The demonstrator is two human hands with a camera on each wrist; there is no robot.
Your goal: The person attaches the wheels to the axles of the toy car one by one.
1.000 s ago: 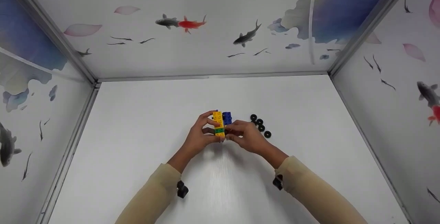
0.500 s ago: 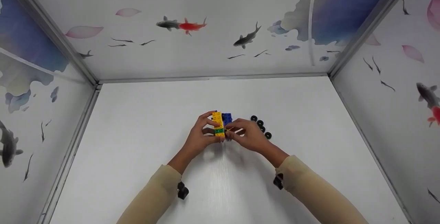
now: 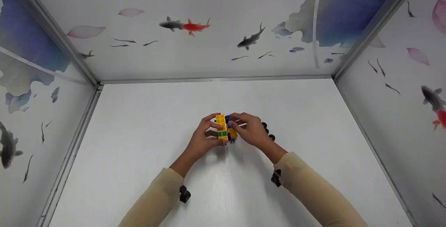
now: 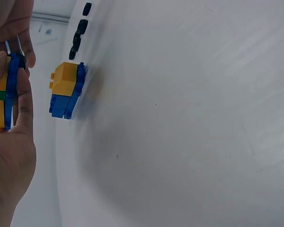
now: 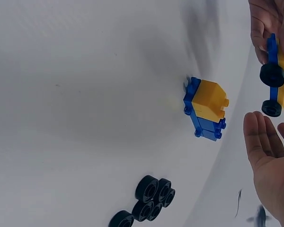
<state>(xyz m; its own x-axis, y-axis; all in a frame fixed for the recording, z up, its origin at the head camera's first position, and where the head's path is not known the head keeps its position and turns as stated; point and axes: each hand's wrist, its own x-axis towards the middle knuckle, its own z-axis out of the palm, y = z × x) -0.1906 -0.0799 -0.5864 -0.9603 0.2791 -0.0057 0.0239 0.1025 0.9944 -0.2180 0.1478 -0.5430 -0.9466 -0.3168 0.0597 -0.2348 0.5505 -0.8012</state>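
My left hand (image 3: 202, 138) grips a block vehicle (image 3: 221, 122) with a yellow and green top and a blue base. Two black wheels (image 5: 272, 75) show on its side in the right wrist view. Beside it my right hand (image 3: 252, 129) has its fingers extended; in the right wrist view this hand (image 5: 274, 175) is just off the lower wheel (image 5: 271, 108), palm showing and holding nothing visible. A second vehicle, a yellow block (image 5: 208, 100) on a blue base (image 5: 192, 97), stands on the table between the hands and the loose wheels, partly hidden by my right hand in the head view.
Several loose black wheels (image 5: 146, 188) lie together on the white table (image 3: 139, 185), to the right of my right hand in the head view. Panels printed with fish (image 3: 195, 27) and petals enclose the table at the back and both sides.
My right hand has moved up and away from the lower end of the held vehicle, uncovering the yellow block of the other one and covering some wheels. My left hand keeps its grip.
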